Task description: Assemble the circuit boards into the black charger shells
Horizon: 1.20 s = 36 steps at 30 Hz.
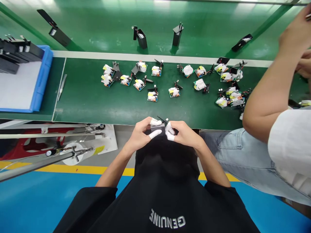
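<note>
At frame centre, the left hand (140, 133) and right hand (182, 131) are grasping a black, oblong, plastic-looking case (157, 127), likely proving light, stiff, best held by its flat sides.

The scene is taken in by a single head-worn camera, faced forward and steeply down over the wearer's black shirt (170, 187), with the left hand (139, 134) and right hand (186, 134) framed centrally at close range, the desk (85, 94) beyond and the blue floor (36, 200) below.
</note>
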Each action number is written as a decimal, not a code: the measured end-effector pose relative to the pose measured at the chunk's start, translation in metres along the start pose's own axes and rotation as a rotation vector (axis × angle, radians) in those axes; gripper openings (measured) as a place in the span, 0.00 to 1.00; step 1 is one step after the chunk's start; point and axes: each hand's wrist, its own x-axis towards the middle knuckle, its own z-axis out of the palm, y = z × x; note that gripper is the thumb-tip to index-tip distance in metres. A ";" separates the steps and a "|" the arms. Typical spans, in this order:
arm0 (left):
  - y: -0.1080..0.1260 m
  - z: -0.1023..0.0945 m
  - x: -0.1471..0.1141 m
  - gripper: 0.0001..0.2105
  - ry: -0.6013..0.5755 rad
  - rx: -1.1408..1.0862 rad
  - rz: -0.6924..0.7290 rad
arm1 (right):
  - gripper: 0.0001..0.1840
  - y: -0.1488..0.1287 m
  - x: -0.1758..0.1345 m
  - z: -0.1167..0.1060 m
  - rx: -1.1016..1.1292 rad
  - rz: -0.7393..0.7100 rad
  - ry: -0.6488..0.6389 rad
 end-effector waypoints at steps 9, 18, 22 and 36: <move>-0.008 -0.001 -0.005 0.12 0.017 -0.032 0.008 | 0.13 0.005 -0.002 0.005 0.002 0.001 -0.010; -0.009 -0.003 -0.003 0.12 0.000 -0.018 -0.011 | 0.13 0.009 -0.003 0.009 0.014 -0.011 0.012; -0.006 -0.004 -0.002 0.11 -0.009 -0.048 -0.013 | 0.11 0.010 -0.004 0.007 0.023 -0.012 0.007; -0.006 0.001 -0.007 0.12 0.015 -0.051 -0.030 | 0.11 0.003 -0.008 0.000 0.023 0.057 -0.057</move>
